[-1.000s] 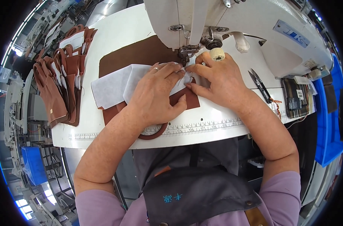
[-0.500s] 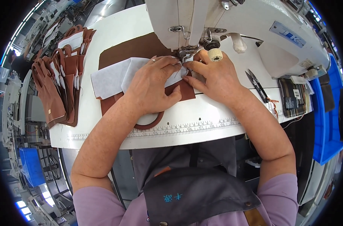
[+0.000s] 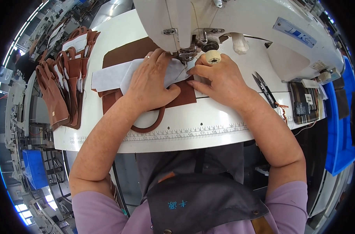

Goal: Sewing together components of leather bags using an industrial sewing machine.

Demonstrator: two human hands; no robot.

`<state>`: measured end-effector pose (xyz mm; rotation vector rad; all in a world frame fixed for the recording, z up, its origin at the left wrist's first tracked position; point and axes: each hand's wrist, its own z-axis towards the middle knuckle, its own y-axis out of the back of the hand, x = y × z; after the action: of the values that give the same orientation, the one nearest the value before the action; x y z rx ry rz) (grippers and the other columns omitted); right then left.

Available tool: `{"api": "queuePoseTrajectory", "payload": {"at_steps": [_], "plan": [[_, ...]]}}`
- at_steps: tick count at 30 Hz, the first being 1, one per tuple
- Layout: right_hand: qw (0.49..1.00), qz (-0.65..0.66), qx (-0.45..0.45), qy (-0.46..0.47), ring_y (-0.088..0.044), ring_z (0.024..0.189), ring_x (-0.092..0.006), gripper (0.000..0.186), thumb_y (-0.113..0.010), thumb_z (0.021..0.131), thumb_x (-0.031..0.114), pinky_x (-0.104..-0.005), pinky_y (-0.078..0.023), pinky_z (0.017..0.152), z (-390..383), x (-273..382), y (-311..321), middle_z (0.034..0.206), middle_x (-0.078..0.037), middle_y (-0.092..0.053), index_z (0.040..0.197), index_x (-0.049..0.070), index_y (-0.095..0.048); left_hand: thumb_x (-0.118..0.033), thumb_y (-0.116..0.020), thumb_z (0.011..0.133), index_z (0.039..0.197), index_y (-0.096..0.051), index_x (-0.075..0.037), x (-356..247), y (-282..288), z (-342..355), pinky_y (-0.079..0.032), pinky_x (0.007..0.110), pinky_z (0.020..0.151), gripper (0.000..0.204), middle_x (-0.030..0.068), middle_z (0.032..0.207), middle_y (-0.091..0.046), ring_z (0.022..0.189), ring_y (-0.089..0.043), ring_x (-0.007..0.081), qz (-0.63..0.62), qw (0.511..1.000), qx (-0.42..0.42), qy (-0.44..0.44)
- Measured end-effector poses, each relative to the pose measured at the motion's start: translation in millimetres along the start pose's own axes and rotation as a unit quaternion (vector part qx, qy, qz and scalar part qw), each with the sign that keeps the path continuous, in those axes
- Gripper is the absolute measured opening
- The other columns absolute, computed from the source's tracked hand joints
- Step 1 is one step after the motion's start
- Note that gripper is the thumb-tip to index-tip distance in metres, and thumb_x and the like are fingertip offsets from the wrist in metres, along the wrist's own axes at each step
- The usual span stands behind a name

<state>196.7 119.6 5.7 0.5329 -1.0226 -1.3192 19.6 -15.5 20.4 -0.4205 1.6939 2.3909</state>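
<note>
My left hand [image 3: 152,80] lies spread and flat on a folded white cloth [image 3: 111,77], fingers pointing away from me. Beneath the cloth are brown leather-like pieces [image 3: 126,50], with a brown loop handle [image 3: 158,119] sticking out on the near side. Over the cloth's right end stands the presser foot [image 3: 186,56] of a white sewing machine [image 3: 240,21]. Just right of the foot, my right hand [image 3: 222,80] pinches the cloth's edge between thumb and fingers; the fingertips are partly hidden by a cream dial [image 3: 213,57]. A thread trails over the cloth near the foot.
Brown bags with handles [image 3: 64,85] are stacked at the table's left. Black thread snips [image 3: 265,90] lie right of my right hand, near a dark plaid cloth bundle [image 3: 302,101]. A printed ruler [image 3: 185,134] runs along the front edge. Blue bins [image 3: 333,136] stand far right.
My left hand has slid left and slightly away from the presser foot, its fingers more stretched out. My right hand keeps its pinch beside the foot. The whole view has shifted a little.
</note>
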Motion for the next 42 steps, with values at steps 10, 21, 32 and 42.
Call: {"api": "queuePoseTrajectory", "payload": {"at_steps": [10,21,32,42], "plan": [[1.0,0.003,0.014,-0.012,-0.063,0.086,-0.025,0.022,-0.077,0.079,0.027,-0.0394,-0.046,0.078,0,1,3,0.088,-0.004,-0.063,0.093,0.011,-0.073,-0.023,-0.069,0.066,0.115,-0.062,0.005,2,6,20,-0.036,0.043,0.105,0.057,0.0254,0.12,-0.06,0.116,-0.054,0.0375,0.038,0.996,0.065,0.056],[0.999,0.023,0.005,-0.031,-0.065,0.087,-0.0257,0.024,-0.077,0.079,0.027,-0.0401,-0.048,0.081,0,0,1,0.09,-0.005,-0.064,0.096,0.011,-0.073,-0.016,-0.071,0.062,0.1,-0.069,-0.007,-7,3,7,-0.031,0.041,0.099,0.038,0.01,0.105,-0.064,0.113,-0.055,0.0293,0.044,0.998,-0.025,0.045],[0.992,0.081,0.06,-0.077,-0.064,0.087,-0.0276,0.025,-0.077,0.08,0.026,-0.0409,-0.049,0.082,3,-4,0,0.096,-0.005,-0.065,0.1,0.012,-0.072,-0.002,-0.067,0.073,0.097,-0.068,-0.011,-9,-1,2,-0.028,0.046,0.108,0.026,0.0057,0.102,-0.069,0.111,-0.06,0.0257,0.039,0.998,-0.031,-0.045],[0.99,0.103,0.05,-0.083,-0.066,0.084,-0.0285,0.016,-0.073,0.085,0.018,-0.0409,-0.051,0.079,6,-10,-5,0.093,-0.006,-0.065,0.1,0.012,-0.073,-0.006,-0.069,0.079,0.095,-0.071,-0.011,-10,-4,5,-0.027,0.045,0.105,0.017,0.0039,0.099,-0.071,0.106,-0.061,0.0243,0.031,0.997,-0.053,-0.04]]}}
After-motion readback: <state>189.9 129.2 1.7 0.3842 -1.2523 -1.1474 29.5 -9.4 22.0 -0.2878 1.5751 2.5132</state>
